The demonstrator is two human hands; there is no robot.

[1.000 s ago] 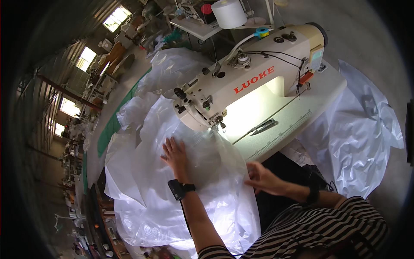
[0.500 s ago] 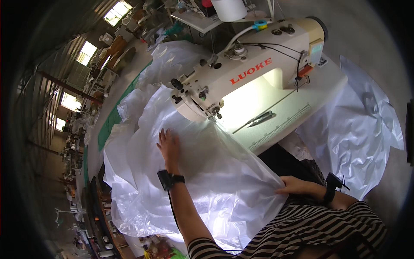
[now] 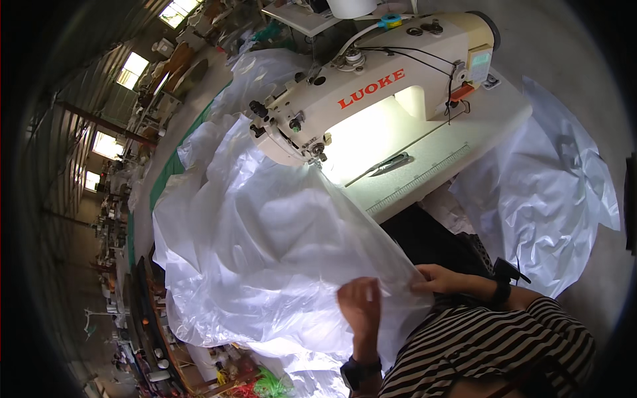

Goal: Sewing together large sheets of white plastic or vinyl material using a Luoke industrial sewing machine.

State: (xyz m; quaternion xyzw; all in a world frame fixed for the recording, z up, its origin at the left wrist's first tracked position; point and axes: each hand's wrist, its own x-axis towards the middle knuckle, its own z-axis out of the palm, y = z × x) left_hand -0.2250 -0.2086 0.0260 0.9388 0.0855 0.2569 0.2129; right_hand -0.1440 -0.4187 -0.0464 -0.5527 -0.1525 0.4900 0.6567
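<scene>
A large translucent white plastic sheet (image 3: pixel 265 239) hangs in folds from the sewing machine (image 3: pixel 378 83) toward my lap. Its right edge runs from under the needle area down to my right hand (image 3: pixel 439 278), which is closed on that edge at my waist. Over the near part of the sheet is my left hand (image 3: pixel 360 305), bent at the wrist and smeared by motion. Whether its fingers pinch any of the sheet cannot be made out. The machine's lamp lights its pale bed, where thread snips (image 3: pixel 391 163) lie.
More white sheeting (image 3: pixel 554 199) drapes off the table's right side. A ruler strip (image 3: pixel 421 174) runs along the table's near edge. Behind the machine stands another worktable (image 3: pixel 302 20). Low on the left are a dark rail (image 3: pixel 142 318) and bright green strands (image 3: pixel 271 383).
My left hand has left the middle of the sheet and come back toward my body, close to my right hand. The sheet there is looser and more folded. My right hand keeps its hold.
</scene>
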